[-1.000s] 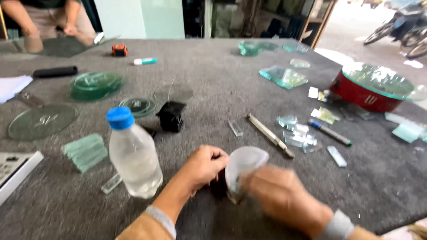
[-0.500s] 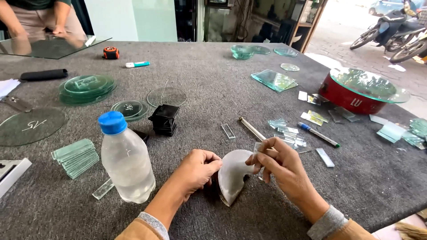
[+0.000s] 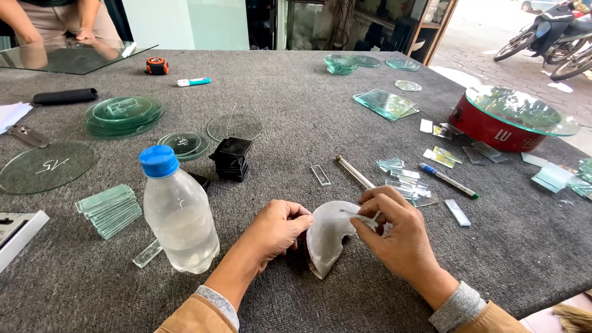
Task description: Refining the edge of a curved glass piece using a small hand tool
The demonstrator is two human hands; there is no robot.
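My left hand [image 3: 280, 228] is closed around the left edge of a frosted white half-round glass piece [image 3: 327, 237], holding it on edge on the grey felt table [image 3: 296, 111]. My right hand [image 3: 394, 237] pinches a thin clear sliver at the piece's upper right rim. A clear plastic bottle with a blue cap [image 3: 179, 213] stands just left of my left forearm. A small dark object sits partly hidden under the glass and my left hand.
A stack of black blocks [image 3: 231, 158], a metal rod tool [image 3: 354, 172], a pen [image 3: 449, 180] and glass strips [image 3: 110, 208] lie nearby. Round glass discs [image 3: 123, 114] sit left, a red tin topped with glass [image 3: 512, 123] right. Another person's arms [image 3: 80, 24] rest on a glass sheet far left.
The view has steadied. My right hand came off the face of the glass piece and now pinches at its upper rim. My left hand kept its grip.
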